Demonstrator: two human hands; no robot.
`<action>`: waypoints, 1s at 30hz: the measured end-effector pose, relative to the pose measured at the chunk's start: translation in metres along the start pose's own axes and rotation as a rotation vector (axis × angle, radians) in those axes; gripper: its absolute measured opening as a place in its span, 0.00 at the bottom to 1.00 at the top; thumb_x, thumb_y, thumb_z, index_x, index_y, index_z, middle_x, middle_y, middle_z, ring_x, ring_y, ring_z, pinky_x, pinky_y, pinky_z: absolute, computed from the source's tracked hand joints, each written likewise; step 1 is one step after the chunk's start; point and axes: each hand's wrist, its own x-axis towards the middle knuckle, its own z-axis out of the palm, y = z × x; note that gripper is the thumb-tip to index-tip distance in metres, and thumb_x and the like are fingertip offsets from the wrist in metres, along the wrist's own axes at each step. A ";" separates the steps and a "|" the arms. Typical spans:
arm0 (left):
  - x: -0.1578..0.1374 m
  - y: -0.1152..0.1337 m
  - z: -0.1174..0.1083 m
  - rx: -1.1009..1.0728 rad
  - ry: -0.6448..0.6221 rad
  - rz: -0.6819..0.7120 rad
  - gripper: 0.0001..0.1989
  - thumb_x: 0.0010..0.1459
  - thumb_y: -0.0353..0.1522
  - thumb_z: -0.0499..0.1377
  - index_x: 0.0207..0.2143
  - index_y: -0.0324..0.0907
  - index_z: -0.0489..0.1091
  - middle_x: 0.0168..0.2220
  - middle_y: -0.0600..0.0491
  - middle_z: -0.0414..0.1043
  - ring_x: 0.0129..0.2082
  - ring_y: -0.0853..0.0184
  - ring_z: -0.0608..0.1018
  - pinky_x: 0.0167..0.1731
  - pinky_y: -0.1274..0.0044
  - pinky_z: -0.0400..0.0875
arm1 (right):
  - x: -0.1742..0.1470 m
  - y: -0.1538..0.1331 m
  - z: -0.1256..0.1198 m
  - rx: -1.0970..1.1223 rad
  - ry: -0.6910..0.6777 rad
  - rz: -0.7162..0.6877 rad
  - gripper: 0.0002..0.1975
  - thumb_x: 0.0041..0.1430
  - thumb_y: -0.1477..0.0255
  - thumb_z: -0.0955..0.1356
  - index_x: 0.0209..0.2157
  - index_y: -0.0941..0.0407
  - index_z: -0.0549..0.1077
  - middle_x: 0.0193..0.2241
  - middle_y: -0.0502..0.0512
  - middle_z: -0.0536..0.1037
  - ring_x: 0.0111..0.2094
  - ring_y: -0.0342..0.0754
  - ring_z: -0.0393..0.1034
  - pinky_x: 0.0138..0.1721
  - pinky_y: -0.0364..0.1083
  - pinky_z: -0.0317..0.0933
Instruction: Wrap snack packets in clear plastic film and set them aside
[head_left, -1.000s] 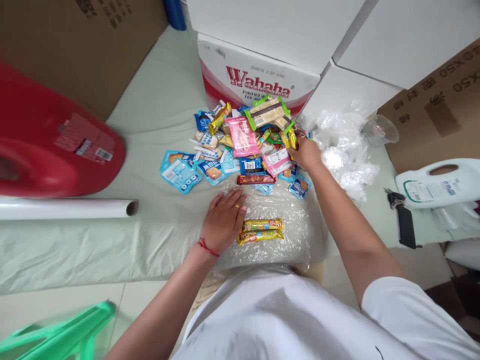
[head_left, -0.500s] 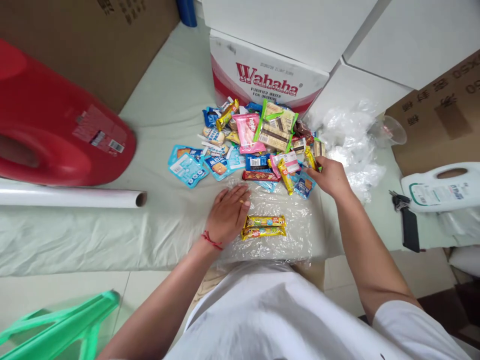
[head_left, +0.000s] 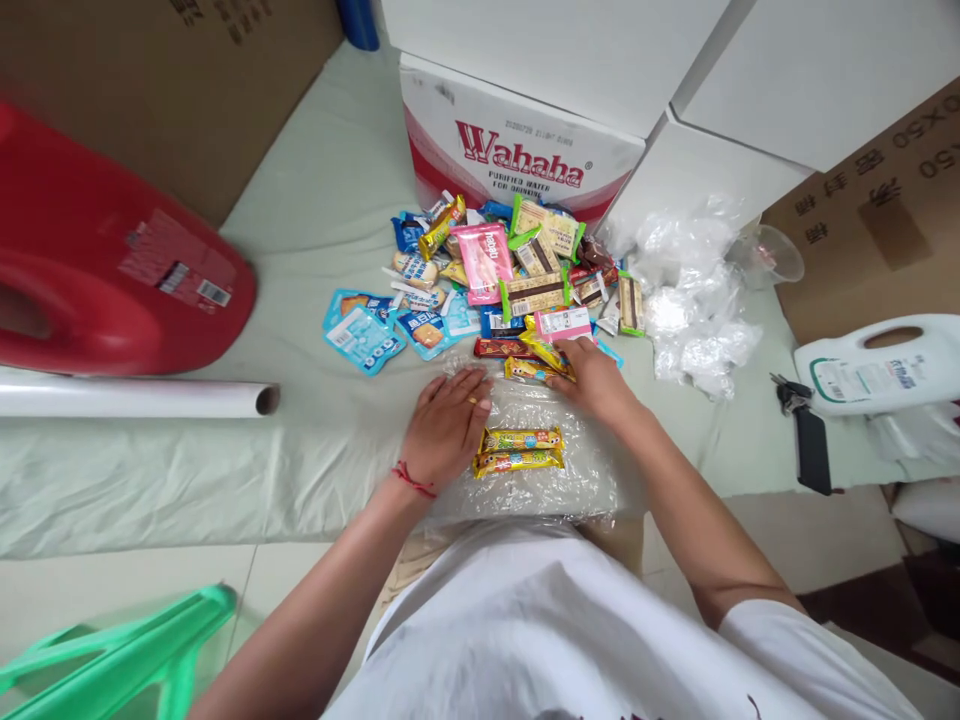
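Observation:
My left hand (head_left: 448, 425) lies flat on a clear plastic sheet (head_left: 589, 470), fingers stretched out. Beside its thumb, two yellow-wrapped snack bars (head_left: 519, 451) rest side by side on the sheet. My right hand (head_left: 596, 385) is closed on two more yellow snack bars (head_left: 529, 370) at the near edge of a snack pile; its fingertips are partly hidden. The pile holds a pink packet (head_left: 482, 262), green-ended wafer packs (head_left: 534, 296), blue biscuit pouches (head_left: 364, 338) and a red-wrapped bar (head_left: 499, 348).
A Wahaba-style white and red carton (head_left: 521, 150) stands behind the pile. Crumpled clear plastic (head_left: 694, 310) lies to the right, near a white jug (head_left: 874, 365) and keys with a black fob (head_left: 812, 450). At left are a red jug (head_left: 127, 260) and a white roll (head_left: 135, 397).
My right hand has moved left and toward me from the pile's right side, bringing a yellow bar beside another one. My left hand stays flat in place. The view has shifted slightly.

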 end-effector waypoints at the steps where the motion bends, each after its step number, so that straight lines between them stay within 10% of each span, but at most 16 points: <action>1: 0.000 0.000 0.000 0.000 0.001 -0.004 0.26 0.76 0.40 0.39 0.63 0.47 0.70 0.68 0.51 0.67 0.69 0.59 0.66 0.67 0.57 0.57 | -0.001 -0.002 0.005 -0.027 0.006 -0.013 0.28 0.64 0.67 0.71 0.63 0.59 0.68 0.53 0.65 0.77 0.52 0.58 0.70 0.48 0.47 0.60; 9: -0.001 0.002 -0.001 -0.034 0.005 -0.005 0.27 0.76 0.40 0.37 0.63 0.46 0.70 0.68 0.51 0.67 0.70 0.61 0.66 0.68 0.59 0.56 | -0.034 -0.005 -0.023 0.030 0.045 -0.032 0.17 0.67 0.65 0.68 0.53 0.56 0.74 0.43 0.60 0.81 0.43 0.56 0.73 0.38 0.46 0.59; 19: -0.002 0.002 -0.005 -0.078 -0.002 -0.020 0.30 0.76 0.41 0.35 0.63 0.46 0.70 0.68 0.51 0.67 0.70 0.62 0.65 0.70 0.59 0.55 | -0.062 -0.047 -0.018 0.083 -0.458 -0.302 0.18 0.66 0.67 0.71 0.55 0.56 0.74 0.45 0.60 0.80 0.46 0.54 0.74 0.41 0.46 0.59; 30: -0.002 0.002 -0.006 -0.104 -0.001 -0.028 0.30 0.76 0.41 0.35 0.62 0.46 0.71 0.67 0.50 0.68 0.70 0.62 0.65 0.70 0.60 0.55 | -0.058 -0.027 -0.015 0.159 -0.254 -0.383 0.19 0.71 0.62 0.67 0.59 0.53 0.73 0.44 0.59 0.77 0.45 0.53 0.72 0.44 0.48 0.63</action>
